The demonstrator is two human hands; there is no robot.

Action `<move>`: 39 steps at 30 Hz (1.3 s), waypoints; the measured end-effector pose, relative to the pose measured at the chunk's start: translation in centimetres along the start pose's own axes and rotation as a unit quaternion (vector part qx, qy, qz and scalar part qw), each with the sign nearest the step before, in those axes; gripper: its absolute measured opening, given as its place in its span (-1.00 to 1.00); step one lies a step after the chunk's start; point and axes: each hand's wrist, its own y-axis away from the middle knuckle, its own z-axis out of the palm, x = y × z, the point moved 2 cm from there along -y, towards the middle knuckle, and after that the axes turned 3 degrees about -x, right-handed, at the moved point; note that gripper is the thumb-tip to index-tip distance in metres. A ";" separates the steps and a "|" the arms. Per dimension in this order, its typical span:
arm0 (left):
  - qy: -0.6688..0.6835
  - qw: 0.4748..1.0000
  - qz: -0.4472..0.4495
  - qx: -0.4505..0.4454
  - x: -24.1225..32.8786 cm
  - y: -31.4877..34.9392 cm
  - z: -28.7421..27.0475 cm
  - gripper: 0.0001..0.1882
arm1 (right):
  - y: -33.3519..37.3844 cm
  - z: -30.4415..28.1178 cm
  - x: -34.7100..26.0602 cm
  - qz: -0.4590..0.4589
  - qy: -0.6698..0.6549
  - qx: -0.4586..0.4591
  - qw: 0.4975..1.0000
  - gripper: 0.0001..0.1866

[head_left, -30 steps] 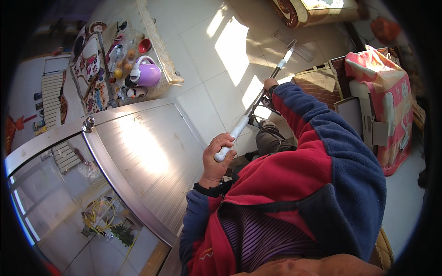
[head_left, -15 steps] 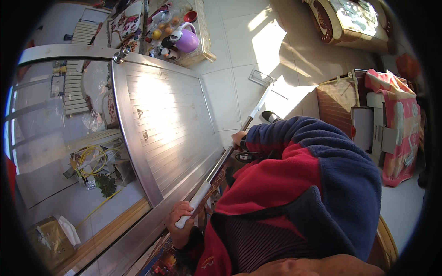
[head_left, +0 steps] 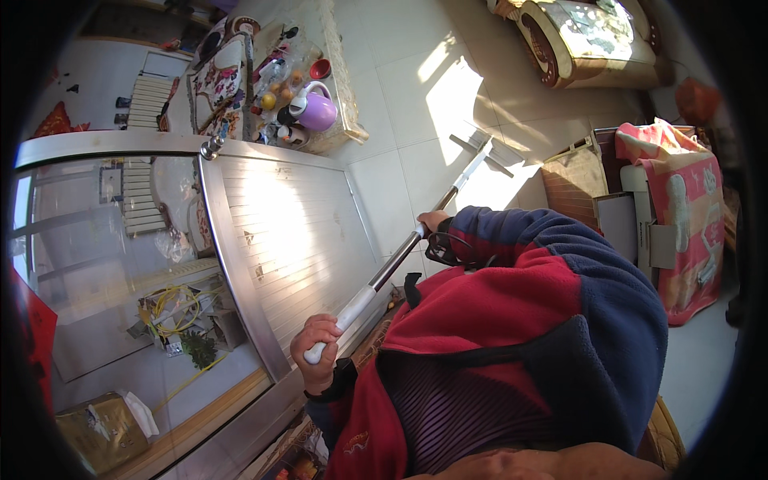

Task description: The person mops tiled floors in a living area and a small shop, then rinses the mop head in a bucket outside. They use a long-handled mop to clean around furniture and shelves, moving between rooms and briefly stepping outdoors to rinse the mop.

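One long-handled mop [head_left: 392,265] slants toward the far right; the left hand [head_left: 307,339] curls its fingers round the near white handle [head_left: 357,308], the right hand [head_left: 434,220] grasps farther along.

on a surface [head_left: 344,100], a kettle [head_left: 318,113] near a red bowl [head_left: 320,69] and fruit [head_left: 269,101]. below, a door [head_left: 336,212] with a knob [head_left: 211,148]; through its glass [head_left: 88,264], a yellow cable [head_left: 164,310] beside a plant [head_left: 198,350]. at upper right, a sofa [head_left: 588,68]; below it, a pink cloth [head_left: 702,232] beside a pale box [head_left: 638,192].
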 end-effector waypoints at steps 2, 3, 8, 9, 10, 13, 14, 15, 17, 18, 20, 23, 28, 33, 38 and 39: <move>0.028 0.998 0.021 -0.053 -1.6 -4.4 3.0 -0.86 | -1.8 -4.9 1.1 0.154 -0.241 0.084 0.955 -0.53; 0.041 0.996 0.035 -0.075 -2.3 -6.6 4.9 -0.85 | -2.4 -7.5 1.2 0.133 -0.287 0.098 0.944 -0.49; 0.035 0.972 0.086 -0.214 -3.3 -16.3 13.1 -0.84 | -3.3 -16.9 0.0 0.124 -0.470 0.166 0.858 -0.75; 0.034 0.969 0.086 -0.229 -3.2 -17.4 14.0 -0.84 | -3.3 -17.9 -0.4 0.128 -0.511 0.164 0.834 -0.76; 0.039 0.969 0.088 -0.230 -3.0 -18.2 14.6 -0.85 | -3.5 -18.7 -0.8 0.132 -0.494 0.180 0.840 -0.76; 0.089 0.975 0.031 -0.202 -3.2 -18.2 14.7 -0.86 | -4.4 -19.2 -1.4 0.166 -0.514 0.171 0.824 -0.77; 0.086 0.979 0.014 -0.186 -3.4 -17.5 14.4 -0.86 | -4.8 -18.8 -1.5 0.165 -0.493 0.163 0.838 -0.73; 0.079 0.981 0.010 -0.176 -3.7 -16.9 13.9 -0.85 | -5.4 -18.3 -1.5 0.172 -0.475 0.167 0.847 -0.67; 0.089 0.983 -0.038 -0.155 -4.2 -14.8 12.1 -0.86 | -6.4 -16.4 -1.3 0.124 -0.254 0.096 0.955 -0.63; 0.085 0.984 -0.060 -0.143 -4.5 -13.6 11.1 -0.86 | -7.0 -15.0 -1.1 0.075 -0.125 0.079 0.986 -0.65; 0.068 0.989 -0.058 -0.118 -4.6 -10.9 9.0 -0.85 | -8.6 -11.5 -0.6 -0.025 0.182 0.051 0.982 -0.71; 0.039 0.994 -0.080 -0.065 -4.1 -6.2 5.5 -0.85 | -12.0 -4.8 1.3 -0.065 0.330 -0.005 0.942 -0.71; -0.045 0.989 -0.142 0.004 0.0 2.1 0.5 -0.86 | -14.2 6.6 2.5 -0.169 0.487 -0.161 0.841 -0.82; -0.057 0.990 -0.092 0.093 5.6 7.6 -2.8 -0.84 | -8.2 14.4 -1.2 -0.241 0.455 -0.323 0.794 -0.80; -0.067 0.994 0.001 0.087 7.8 7.9 -4.7 -0.82 | -3.6 17.3 -4.5 -0.284 0.401 -0.371 0.788 -0.73; -0.063 0.995 0.012 0.079 7.7 7.3 -4.9 -0.80 | -3.1 16.7 -4.6 -0.219 0.322 -0.374 0.841 -0.79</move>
